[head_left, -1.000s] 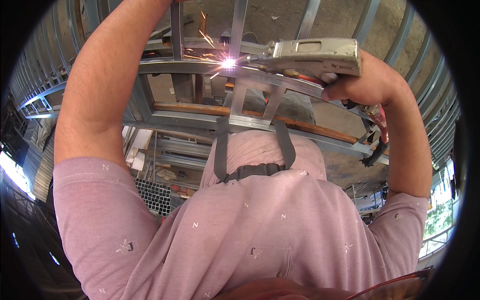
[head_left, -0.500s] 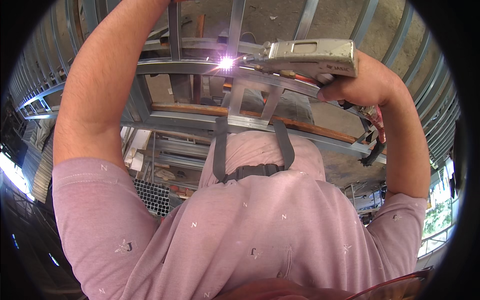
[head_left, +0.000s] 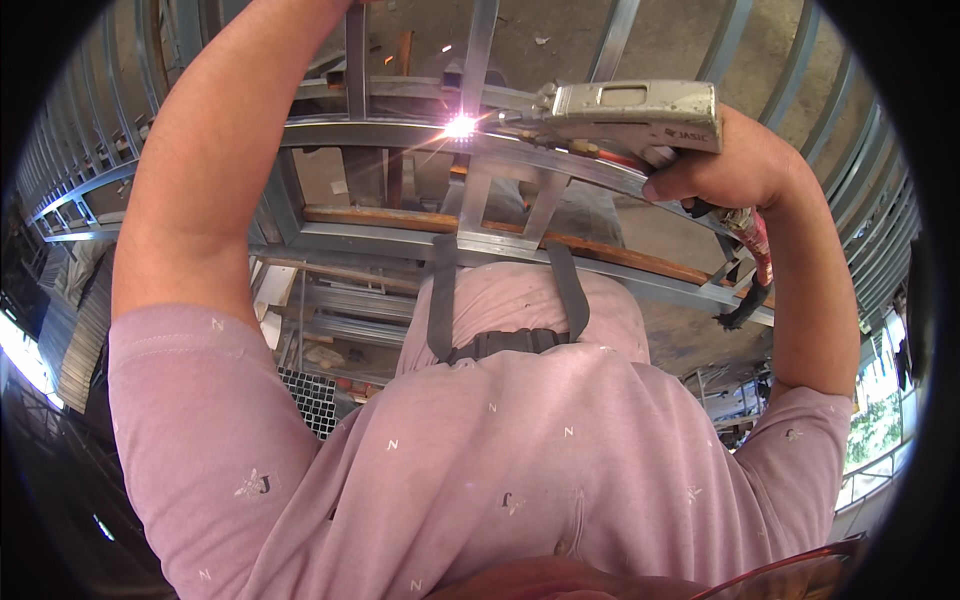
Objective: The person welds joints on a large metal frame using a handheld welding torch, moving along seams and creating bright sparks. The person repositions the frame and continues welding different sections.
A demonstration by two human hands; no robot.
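My right hand is wrapped round the grip of a pale, boxy handheld welding gun, with its nozzle pointing left. A glaring pinkish-white spark burns at the tip, where a steel upright meets the curved steel rail. Small sparks fly up from it. From the gun's rear a red-and-black wrapped cable hangs below my wrist. My left forearm reaches up past the upper edge, so the left hand lies outside the picture.
Rows of grey metal bars curve away on both sides. Nearer me runs a rusty brown bar along a steel rail. A black strap with a buckle crosses my front. Below left are stacked metal lengths and a black grid panel.
The gun and its spark have shifted slightly to the right. My left arm has also moved a little right. Loose sparks now show above the bright spot.
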